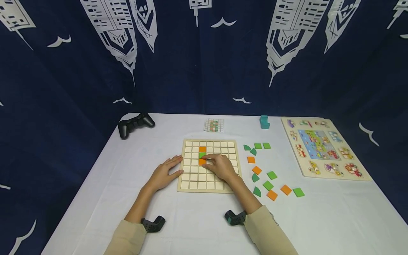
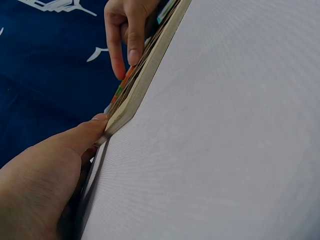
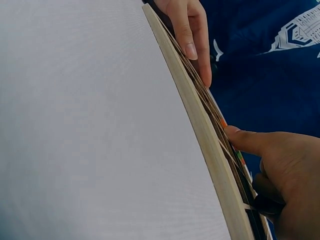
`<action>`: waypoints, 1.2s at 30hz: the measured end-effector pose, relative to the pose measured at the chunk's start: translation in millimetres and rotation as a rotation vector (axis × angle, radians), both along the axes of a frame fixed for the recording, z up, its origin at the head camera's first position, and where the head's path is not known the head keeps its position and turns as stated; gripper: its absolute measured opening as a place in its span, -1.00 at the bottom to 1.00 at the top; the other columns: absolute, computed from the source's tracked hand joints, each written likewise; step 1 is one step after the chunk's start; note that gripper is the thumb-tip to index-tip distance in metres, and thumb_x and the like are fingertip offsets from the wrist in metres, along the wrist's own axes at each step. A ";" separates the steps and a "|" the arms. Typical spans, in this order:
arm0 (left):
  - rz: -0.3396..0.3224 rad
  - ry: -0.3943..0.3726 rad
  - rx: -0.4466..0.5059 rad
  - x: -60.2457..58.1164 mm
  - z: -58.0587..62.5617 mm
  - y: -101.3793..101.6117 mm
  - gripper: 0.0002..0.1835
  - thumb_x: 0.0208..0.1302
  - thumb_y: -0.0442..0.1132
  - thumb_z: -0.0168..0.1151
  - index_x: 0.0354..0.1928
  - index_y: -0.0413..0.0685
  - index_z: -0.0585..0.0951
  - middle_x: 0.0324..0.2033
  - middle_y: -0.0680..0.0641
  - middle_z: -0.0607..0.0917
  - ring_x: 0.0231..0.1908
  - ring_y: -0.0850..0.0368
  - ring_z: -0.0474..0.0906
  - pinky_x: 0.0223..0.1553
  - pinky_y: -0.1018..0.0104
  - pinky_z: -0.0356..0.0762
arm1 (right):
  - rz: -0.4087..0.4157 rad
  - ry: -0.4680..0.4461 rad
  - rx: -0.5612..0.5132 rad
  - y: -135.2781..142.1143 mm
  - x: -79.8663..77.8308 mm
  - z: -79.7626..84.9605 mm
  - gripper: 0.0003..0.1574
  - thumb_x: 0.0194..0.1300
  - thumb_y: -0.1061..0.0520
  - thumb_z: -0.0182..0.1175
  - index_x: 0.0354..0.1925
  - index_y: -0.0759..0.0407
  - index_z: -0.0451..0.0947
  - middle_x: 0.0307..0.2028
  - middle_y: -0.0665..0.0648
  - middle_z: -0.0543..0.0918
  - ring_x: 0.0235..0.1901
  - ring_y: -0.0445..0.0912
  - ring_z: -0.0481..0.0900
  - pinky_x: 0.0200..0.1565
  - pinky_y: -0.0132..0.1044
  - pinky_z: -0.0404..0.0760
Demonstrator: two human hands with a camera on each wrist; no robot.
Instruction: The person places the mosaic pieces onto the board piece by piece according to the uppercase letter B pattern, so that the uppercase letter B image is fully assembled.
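A wooden grid board (image 1: 191, 185) lies flat on the white table. In one of its columns sit an orange square tile (image 1: 202, 149), a green square tile (image 1: 202, 155) below it, and a second orange square tile (image 1: 201, 162) nearer me. My right hand (image 1: 223, 167) reaches over the board, thumb and index finger at opposite sides of that nearer orange tile. Against the board's left edge rests my left hand (image 1: 163, 174), fingers extended. The left wrist view has the left thumb (image 2: 90, 131) at the board's corner.
Right of the board lie loose orange squares (image 1: 286, 190), green squares (image 1: 298, 192) and green quarter-round pieces (image 1: 256, 191). Behind it is a small pattern card (image 1: 213, 125). A black game controller (image 1: 136, 124), a teal block (image 1: 264, 122) and a picture puzzle board (image 1: 294, 163) stand farther out.
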State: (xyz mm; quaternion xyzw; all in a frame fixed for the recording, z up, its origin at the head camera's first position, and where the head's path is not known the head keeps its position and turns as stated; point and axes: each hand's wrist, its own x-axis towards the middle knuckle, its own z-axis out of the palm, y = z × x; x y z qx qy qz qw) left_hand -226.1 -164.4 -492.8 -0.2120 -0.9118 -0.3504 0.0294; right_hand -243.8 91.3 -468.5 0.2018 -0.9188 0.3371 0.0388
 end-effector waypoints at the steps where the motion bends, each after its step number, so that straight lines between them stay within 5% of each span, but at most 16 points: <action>1: 0.002 0.000 0.000 0.1 0.0 -0.1 -0.41 0.23 0.05 0.18 0.27 -0.01 0.40 0.27 0.04 0.34 0.31 0.06 0.15 0.32 0.06 0.04 | 0.001 0.002 -0.001 0.1 -0.2 -0.2 -0.62 0.12 -0.03 0.32 -0.08 0.05 0.64 -0.84 -0.08 0.20 -0.78 -0.24 0.04 -0.66 -0.40 0.14; 8: -0.005 0.002 -0.004 -0.9 -1.0 0.1 -0.39 0.23 0.08 0.17 0.27 -0.01 0.39 0.27 0.06 0.33 0.31 0.08 0.15 0.32 0.08 0.04 | 0.000 -0.001 -0.050 6.6 1.3 -0.6 -0.59 0.10 -0.03 0.34 -0.07 0.06 0.64 -0.83 -0.08 0.20 -0.78 -0.25 0.02 -0.69 -0.41 0.11; 15: -0.006 -0.001 0.002 -1.0 -0.9 3.0 -0.39 0.23 0.07 0.18 0.28 0.00 0.38 0.28 0.02 0.32 0.31 0.08 0.14 0.33 0.10 0.03 | -0.041 0.052 -0.090 45.6 8.6 3.8 -0.56 0.08 0.01 0.36 -0.04 0.09 0.61 -0.83 -0.08 0.16 -0.80 -0.26 -0.03 -0.75 -0.45 0.07; 28: -0.001 0.005 -0.017 -0.5 -2.6 -0.9 -0.38 0.24 0.09 0.15 0.28 -0.02 0.38 0.28 0.03 0.32 0.31 0.11 0.14 0.33 0.13 0.02 | -0.292 0.188 0.010 143.4 49.5 6.9 -0.54 0.01 0.02 0.41 -0.10 0.17 0.63 -0.81 -0.08 0.15 -0.79 -0.25 0.02 -0.78 -0.38 0.10; 36: 0.002 0.012 -0.015 -1.0 -3.3 -0.1 -0.39 0.24 0.09 0.15 0.27 -0.01 0.39 0.27 0.05 0.33 0.31 0.10 0.15 0.33 0.10 0.03 | -0.401 0.187 0.091 182.7 70.0 2.6 -0.54 0.00 0.01 0.41 -0.11 0.16 0.63 -0.81 -0.06 0.14 -0.75 -0.22 0.03 -0.75 -0.37 0.05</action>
